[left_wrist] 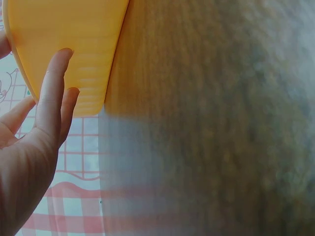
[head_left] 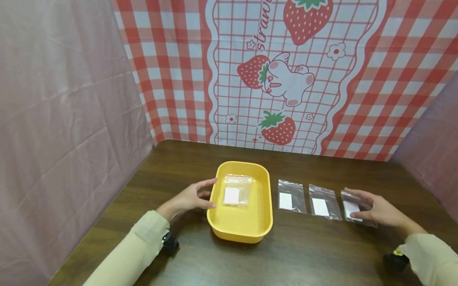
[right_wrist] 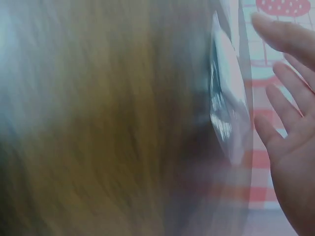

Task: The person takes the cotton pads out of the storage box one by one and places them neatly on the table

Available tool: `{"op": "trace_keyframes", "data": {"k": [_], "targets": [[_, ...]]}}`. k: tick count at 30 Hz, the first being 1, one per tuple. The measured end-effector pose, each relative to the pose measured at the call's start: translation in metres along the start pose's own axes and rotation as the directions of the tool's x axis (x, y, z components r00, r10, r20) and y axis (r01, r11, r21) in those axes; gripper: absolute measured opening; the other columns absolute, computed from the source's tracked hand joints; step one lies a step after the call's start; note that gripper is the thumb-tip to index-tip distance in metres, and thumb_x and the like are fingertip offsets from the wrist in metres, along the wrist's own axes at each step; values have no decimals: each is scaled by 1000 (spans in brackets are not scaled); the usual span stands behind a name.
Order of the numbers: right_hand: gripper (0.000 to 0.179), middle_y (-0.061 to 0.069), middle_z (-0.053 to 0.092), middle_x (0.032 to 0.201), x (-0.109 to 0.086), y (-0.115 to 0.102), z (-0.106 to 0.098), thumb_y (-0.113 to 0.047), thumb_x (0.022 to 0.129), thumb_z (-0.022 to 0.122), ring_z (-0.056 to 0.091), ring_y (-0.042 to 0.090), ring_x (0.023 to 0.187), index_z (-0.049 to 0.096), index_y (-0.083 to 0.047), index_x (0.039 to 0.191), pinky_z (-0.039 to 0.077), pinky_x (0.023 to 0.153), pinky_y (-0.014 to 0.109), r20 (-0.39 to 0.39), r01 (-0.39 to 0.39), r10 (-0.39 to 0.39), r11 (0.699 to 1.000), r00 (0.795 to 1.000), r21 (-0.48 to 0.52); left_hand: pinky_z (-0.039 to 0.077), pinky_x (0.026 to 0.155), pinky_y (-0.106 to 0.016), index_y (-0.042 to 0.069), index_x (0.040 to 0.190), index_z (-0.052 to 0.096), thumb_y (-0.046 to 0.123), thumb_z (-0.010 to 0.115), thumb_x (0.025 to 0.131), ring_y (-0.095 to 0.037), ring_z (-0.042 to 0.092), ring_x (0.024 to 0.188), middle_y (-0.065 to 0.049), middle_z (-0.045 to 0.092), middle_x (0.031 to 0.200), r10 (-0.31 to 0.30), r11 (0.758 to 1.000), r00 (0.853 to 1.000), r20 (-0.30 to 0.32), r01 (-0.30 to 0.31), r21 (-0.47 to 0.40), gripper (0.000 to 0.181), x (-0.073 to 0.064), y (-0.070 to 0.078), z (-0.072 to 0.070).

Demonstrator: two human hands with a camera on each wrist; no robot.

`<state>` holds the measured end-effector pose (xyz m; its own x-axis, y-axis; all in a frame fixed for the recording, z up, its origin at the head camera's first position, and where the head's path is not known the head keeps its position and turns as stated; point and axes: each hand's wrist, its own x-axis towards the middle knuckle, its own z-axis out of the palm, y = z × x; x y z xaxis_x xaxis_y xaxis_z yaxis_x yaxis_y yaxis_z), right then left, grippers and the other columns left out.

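A yellow plastic tray point(head_left: 241, 224) stands on the table, with a clear zip bag point(head_left: 231, 196) holding a white card-like piece inside it. My left hand point(head_left: 193, 197) is at the tray's left side, fingers extended and fingertips right at its wall, as the left wrist view shows along the tray point(left_wrist: 88, 44). My right hand point(head_left: 384, 210) hovers over the rightmost zip bag point(head_left: 351, 207), thumb and fingers spread across it and partly hiding it. In the right wrist view that bag point(right_wrist: 230, 93) lies apart from the extended fingers.
Two more clear zip bags, a middle one point(head_left: 320, 207) and a left one point(head_left: 286, 201), lie in a row right of the tray, each with a white piece. Behind the brown wooden table point(head_left: 304, 254) hangs a red checked strawberry cloth point(head_left: 179, 71); a pink cloth point(head_left: 71, 119) hangs at left.
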<state>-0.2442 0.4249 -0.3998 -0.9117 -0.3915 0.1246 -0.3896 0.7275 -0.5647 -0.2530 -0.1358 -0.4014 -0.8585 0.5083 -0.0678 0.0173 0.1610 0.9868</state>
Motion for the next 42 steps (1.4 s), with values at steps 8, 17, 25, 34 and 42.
{"op": "trace_keyframes", "data": {"k": [8, 17, 25, 34, 42], "targets": [[66, 13, 52, 130, 4, -22, 24, -16, 79, 76, 49, -1, 109, 44, 5, 133, 44, 80, 14, -135, -15, 32, 993, 990, 121, 52, 79, -36, 6, 145, 30, 3, 74, 79, -34, 45, 120, -18, 31, 146, -3, 1000, 1000, 1, 3, -2, 80, 0, 1, 0], [64, 24, 51, 127, 16, -55, 48, -20, 81, 73, 51, -2, 103, 44, 0, 135, 43, 80, 10, -219, -53, 86, 987, 972, 154, 52, 80, -37, 5, 145, 30, 1, 72, 79, -34, 45, 121, -17, 31, 146, -1, 1000, 1000, -10, 1, 14, 78, -1, 0, 0], [61, 27, 49, 128, 27, -74, 62, -13, 83, 71, 55, 3, 102, 43, 4, 134, 49, 75, 18, -223, 9, 49, 967, 973, 255, 52, 80, -36, 6, 145, 30, 3, 72, 79, -34, 45, 121, -16, 31, 146, -7, 1000, 1000, -6, 7, 20, 79, -1, 0, 0], [62, 6, 58, 121, 46, -93, 68, -4, 79, 73, 55, -2, 100, 44, 5, 133, 49, 76, 18, -239, 77, 6, 938, 971, 338, 52, 80, -37, 8, 145, 31, 1, 72, 79, -33, 45, 120, -15, 33, 146, -25, 999, 999, -27, 25, 23, 79, -2, 2, 0], [57, -3, 60, 115, 64, -110, 74, 4, 78, 71, 58, 3, 98, 46, 7, 130, 50, 82, 24, -260, 143, -41, 911, 965, 387, 52, 80, -37, 7, 145, 31, 1, 72, 79, -34, 45, 120, -16, 33, 146, -27, 1000, 999, -23, 27, 14, 78, -1, 2, 1]]}}
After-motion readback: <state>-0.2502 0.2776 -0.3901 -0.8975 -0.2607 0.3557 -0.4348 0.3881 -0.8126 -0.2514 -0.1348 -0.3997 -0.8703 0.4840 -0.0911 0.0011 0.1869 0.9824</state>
